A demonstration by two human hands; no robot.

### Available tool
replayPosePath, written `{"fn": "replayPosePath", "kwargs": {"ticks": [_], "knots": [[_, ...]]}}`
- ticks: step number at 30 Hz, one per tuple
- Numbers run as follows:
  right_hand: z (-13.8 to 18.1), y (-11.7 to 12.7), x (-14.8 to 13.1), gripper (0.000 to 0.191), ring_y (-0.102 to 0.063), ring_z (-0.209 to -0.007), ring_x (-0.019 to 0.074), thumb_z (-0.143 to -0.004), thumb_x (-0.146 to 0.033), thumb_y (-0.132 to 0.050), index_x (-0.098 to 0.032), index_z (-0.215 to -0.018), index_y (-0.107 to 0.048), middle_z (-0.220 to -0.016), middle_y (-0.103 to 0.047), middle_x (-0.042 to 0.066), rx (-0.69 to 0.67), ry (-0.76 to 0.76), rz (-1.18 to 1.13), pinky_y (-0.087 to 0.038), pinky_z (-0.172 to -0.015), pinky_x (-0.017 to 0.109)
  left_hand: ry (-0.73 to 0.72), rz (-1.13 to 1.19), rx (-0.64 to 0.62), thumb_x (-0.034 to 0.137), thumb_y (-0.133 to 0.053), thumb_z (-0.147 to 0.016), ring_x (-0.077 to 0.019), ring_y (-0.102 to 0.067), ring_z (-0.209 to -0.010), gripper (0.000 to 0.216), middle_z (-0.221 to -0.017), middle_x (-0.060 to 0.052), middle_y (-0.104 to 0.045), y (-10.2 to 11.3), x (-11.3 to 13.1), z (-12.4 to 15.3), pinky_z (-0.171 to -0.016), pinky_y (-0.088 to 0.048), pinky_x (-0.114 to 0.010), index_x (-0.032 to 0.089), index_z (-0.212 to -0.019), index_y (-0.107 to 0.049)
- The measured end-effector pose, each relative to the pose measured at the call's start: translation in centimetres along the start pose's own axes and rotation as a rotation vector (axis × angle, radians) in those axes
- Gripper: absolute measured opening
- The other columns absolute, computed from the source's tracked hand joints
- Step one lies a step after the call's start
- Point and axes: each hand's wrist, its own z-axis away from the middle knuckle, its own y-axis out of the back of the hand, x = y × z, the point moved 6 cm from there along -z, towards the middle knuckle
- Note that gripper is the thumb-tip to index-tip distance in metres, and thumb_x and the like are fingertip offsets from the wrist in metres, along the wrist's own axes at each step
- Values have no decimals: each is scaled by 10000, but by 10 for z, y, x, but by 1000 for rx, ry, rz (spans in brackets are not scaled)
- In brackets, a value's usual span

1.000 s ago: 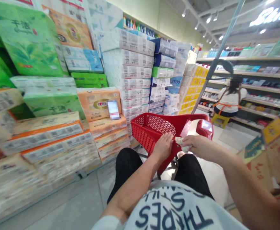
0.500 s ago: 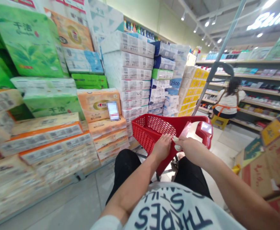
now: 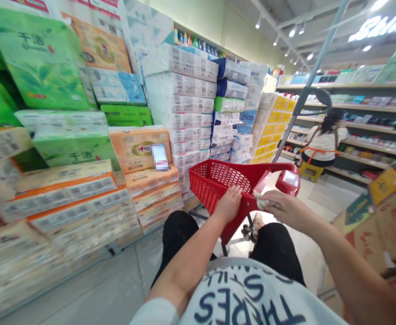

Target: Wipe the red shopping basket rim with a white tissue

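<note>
A red plastic shopping cart (image 3: 200,184) with a perforated basket stands in front of my knees. My left hand (image 3: 230,205) grips its near rim, the fingers hooked over the edge. A little to the right, my right hand (image 3: 281,202) is closed on a crumpled whitish cloth (image 3: 261,203), which touches the cart's red side near the handle. The red handle (image 3: 288,181) curves up just beyond that hand. A pink panel (image 3: 262,182) is fixed between basket and handle.
Tall stacks of packaged tissues (image 3: 191,97) line the left. Cardboard boxes (image 3: 370,239) are piled at the right. A grey pole (image 3: 306,90) rises behind the cart. A person (image 3: 320,142) sits on a yellow stool (image 3: 311,172) facing stocked shelves (image 3: 370,108).
My right hand has moved to the right with the cloth, away from my left hand. The left hand keeps its hold on the rim, and the cart has shifted slightly.
</note>
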Motion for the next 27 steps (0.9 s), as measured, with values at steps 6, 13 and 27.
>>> {"fn": "replayPosePath", "kwargs": {"ticks": [6, 13, 27], "knots": [[22, -9, 14, 264, -643, -811, 193, -925, -332, -488, -200, -1068, -666, -955, -697, 68, 398, -71, 412, -438, -670, 275, -96, -42, -101, 204, -254, -993, -216, -285, -1406, 437, -1450, -168, -426, -21, 17, -5, -1157, -303, -406, 30, -1372, -385], [32, -8, -5, 267, -631, -756, 177, -924, -328, -493, -196, -1091, -653, -946, -699, 55, 479, -120, 498, -406, -650, 273, -126, 67, -107, 205, -227, -989, -191, -228, -1427, 448, -1466, -161, -405, -18, 21, -1, -1152, -313, -442, 78, -1406, -336], [-44, -37, -35, 282, -579, -1050, 203, -890, -175, -475, -202, -1129, -621, -1176, -627, 82, 218, -1, 169, -445, -934, 332, 84, 398, 7, 171, -349, -942, -214, -478, -1279, 383, -1337, -113, -553, 25, -10, -16, -1071, -409, -441, 177, -1304, -473]]}}
